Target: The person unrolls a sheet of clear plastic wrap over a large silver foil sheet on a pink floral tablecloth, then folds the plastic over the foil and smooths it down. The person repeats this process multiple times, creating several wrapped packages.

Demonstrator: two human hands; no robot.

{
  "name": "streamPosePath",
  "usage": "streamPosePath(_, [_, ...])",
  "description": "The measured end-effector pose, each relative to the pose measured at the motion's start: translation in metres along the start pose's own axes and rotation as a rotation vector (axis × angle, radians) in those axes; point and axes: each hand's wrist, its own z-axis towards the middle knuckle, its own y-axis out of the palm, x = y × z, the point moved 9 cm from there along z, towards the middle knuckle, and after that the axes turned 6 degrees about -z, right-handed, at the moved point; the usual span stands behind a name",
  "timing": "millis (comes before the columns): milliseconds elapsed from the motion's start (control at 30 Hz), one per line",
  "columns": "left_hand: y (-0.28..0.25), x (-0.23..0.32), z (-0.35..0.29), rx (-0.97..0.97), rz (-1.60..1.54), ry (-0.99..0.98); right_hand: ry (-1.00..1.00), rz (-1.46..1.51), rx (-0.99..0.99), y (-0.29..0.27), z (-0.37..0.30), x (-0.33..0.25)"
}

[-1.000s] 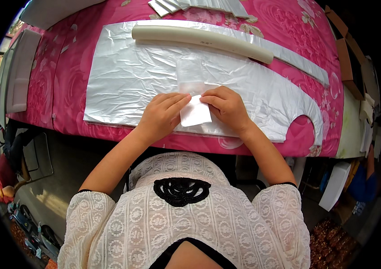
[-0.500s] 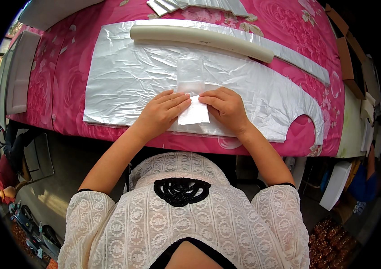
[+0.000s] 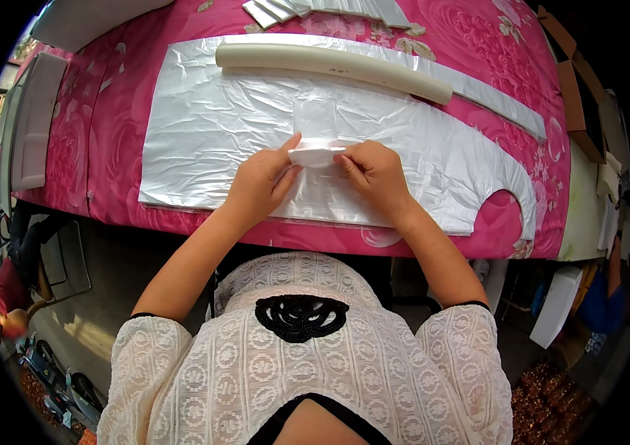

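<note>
Both my hands are over a stack of thin white plastic sheets (image 3: pixel 211 141), shaped with a curved cut-out at its right end. Between them is a small folded piece of white plastic film (image 3: pixel 318 156), lifted a little, with a clearer strip of it lying flat beyond. My left hand (image 3: pixel 259 178) grips its left end, thumb on the near side and index finger on the far side. My right hand (image 3: pixel 376 174) pinches its right end between thumb and bent fingers.
A long cream tube (image 3: pixel 330 63) lies across the sheets' far side. Folded white packets (image 3: pixel 345 7) sit at the far edge of the pink flowered tablecloth (image 3: pixel 471 37). Cardboard boxes (image 3: pixel 582 104) stand on the right, a white foam box (image 3: pixel 37 119) on the left.
The film lay flat under my fingers earlier; now its near part is folded up and away from me. My hands have gone from pressing to gripping its two ends.
</note>
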Motion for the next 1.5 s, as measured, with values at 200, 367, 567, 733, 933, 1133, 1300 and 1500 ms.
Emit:
streamPosePath(200, [-0.006, -0.021, 0.022, 0.099, -0.031, -0.361, 0.424, -0.041, -0.227, 0.014, 0.021, 0.024])
streamPosePath(367, [-0.009, -0.029, 0.033, 0.075, -0.068, -0.483, 0.535, -0.116, -0.392, 0.021, 0.03, 0.035])
streamPosePath(567, [-0.018, 0.002, 0.04, 0.016, 0.235, -0.298, 0.565, -0.16, -0.434, 0.023, 0.03, 0.037])
streamPosePath(733, [0.022, 0.027, 0.035, -0.045, 0.549, 0.2, 0.522, -0.182, -0.399, 0.025, 0.032, 0.036])
streamPosePath(933, [0.046, 0.008, 0.031, -0.076, 0.595, 0.073, 0.518, -0.205, -0.37, 0.023, 0.031, 0.031])
streamPosePath(1133, [0.051, 0.002, 0.029, -0.08, 0.56, 0.043, 0.441, -0.332, -0.299, 0.018, 0.027, 0.018])
streamPosePath(1300, [0.047, 0.005, 0.029, -0.077, 0.523, 0.063, 0.432, -0.548, -0.546, 0.008, 0.023, 0.018])
streamPosePath(1500, [-0.01, 0.002, 0.007, 0.144, 0.008, 0.033, 0.036, -0.625, -0.367, 0.008, 0.05, -0.016])
